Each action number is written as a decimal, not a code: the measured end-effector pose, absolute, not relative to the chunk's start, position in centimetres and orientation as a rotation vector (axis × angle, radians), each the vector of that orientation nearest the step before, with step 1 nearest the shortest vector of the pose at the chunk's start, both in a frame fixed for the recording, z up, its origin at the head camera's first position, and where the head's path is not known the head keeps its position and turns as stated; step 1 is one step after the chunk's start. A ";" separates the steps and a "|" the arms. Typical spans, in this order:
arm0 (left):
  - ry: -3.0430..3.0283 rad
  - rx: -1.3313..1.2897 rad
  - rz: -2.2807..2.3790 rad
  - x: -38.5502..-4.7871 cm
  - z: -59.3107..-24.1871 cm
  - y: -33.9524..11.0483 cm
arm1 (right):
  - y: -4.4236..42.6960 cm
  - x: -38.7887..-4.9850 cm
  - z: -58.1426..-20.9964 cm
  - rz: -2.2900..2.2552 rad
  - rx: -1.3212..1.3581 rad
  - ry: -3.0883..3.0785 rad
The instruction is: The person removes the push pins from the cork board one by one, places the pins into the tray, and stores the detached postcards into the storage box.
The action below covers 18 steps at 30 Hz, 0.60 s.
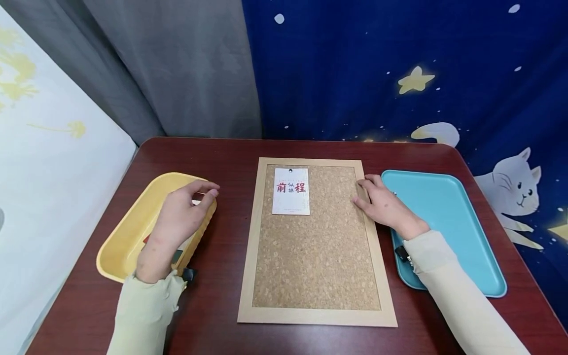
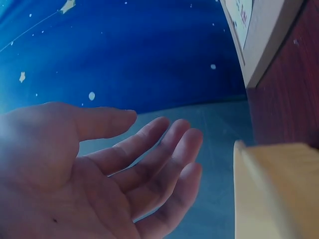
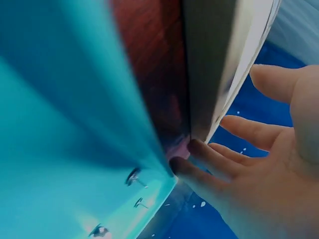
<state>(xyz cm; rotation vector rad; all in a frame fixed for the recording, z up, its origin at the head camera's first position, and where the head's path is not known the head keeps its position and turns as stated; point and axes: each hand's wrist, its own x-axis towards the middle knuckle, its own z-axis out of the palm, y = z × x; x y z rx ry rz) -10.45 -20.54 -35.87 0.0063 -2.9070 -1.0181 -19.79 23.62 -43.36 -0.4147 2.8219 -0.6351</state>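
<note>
Board (image 1: 317, 246) set between bin (image 1: 120, 246) and tray (image 1: 466, 246), w/ card (image 1: 290, 202) upper L; prob. light, stiff, best lifted by frame (image 1: 317, 316). R hand (image 1: 383, 202) laid loosely at frame's R side, nothing clasped; L hand (image 1: 184, 212) held relaxed over bin, empty per L-wrist view. Pins (image 3: 99, 230) in tray shown by R-wrist view, largely hidden in head view.

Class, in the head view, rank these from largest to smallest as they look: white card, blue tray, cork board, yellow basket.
1. Cork board
2. Blue tray, partly covered
3. Yellow basket, partly covered, fairly close to the tray
4. White card
</note>
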 end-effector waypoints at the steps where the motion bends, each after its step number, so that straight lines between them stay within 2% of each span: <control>1: -2.913 0.001 -1.017 -10.5 -36.0 -20.3 | 23.5 -19.8 -43.3 -0.652 -0.428 2.842; 10: -3.001 0.036 -0.992 -11.5 -37.4 -17.0 | 21.5 -20.2 -42.5 -0.692 -0.544 3.099; 18: -3.086 0.039 -0.976 -12.1 -39.4 -14.8 | 19.8 -20.8 -42.4 -0.744 -0.591 3.079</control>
